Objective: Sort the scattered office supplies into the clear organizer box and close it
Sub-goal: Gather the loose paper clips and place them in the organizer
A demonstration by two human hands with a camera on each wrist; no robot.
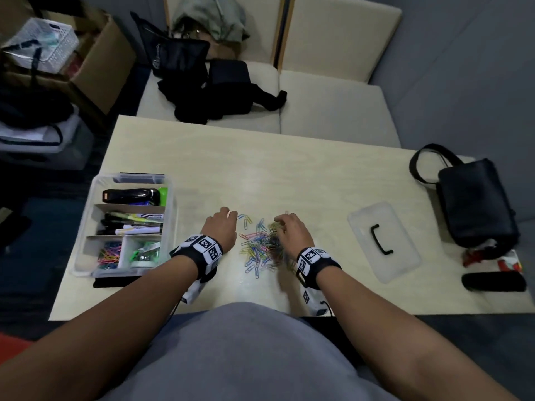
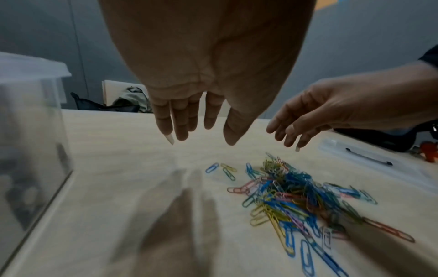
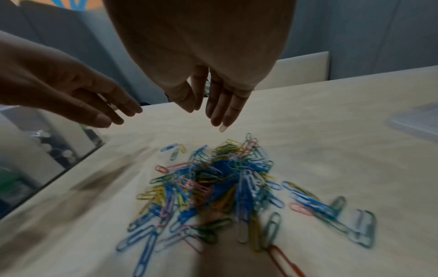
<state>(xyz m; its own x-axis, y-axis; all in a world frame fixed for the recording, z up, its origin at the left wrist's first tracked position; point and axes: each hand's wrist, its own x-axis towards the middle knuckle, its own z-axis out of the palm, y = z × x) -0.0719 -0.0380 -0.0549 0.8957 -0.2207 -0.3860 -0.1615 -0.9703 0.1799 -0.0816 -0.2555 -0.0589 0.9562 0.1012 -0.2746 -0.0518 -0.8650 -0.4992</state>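
Heap of coloured plastic-coated wire paper clips (image 1: 262, 247) lies mid-table on the pale wood-grain table (image 1: 304, 175), near edge side, between the two hands. The clear plastic organizer box with dividers (image 1: 86, 227) sits to the left, open; its near-left compartment already has a few coloured clips. Its flat clear lid with black handle (image 1: 383, 241) lies well to the right of the heap, top side up.

Left hand (image 1: 220, 230) hovers at the heap's left edge, fingers (image 2: 163, 120) straight and loosely spread, holding nothing. Right hand (image 1: 292, 230) is over the heap's far right side, fingers (image 3: 222, 110) extended downward and relaxed, thumb apart; wrist views show nothing pinched, though in the head view its fingertips look to be right at the clips, so contact cannot be ruled out.

Handling, my read: clips are very light, stiff, smooth-coated, so slippery singly and flat against the table, hard to pick one by one. They tangle and hook together, which helps when scooping. Best bet is to rake them together from both sides and lift a cupped bunch by the thick middle of the heap; stragglers at the near and left fringe need sliding or a fingertip pinch. Not fragile. The lid is probably light and slightly flexible; take it by the handle.

Writing: no readable brand or label anywhere. The wristbands (image 1: 202, 247) carry black-and-white square marker patterns, not text. Pens in the box have print too small to read.
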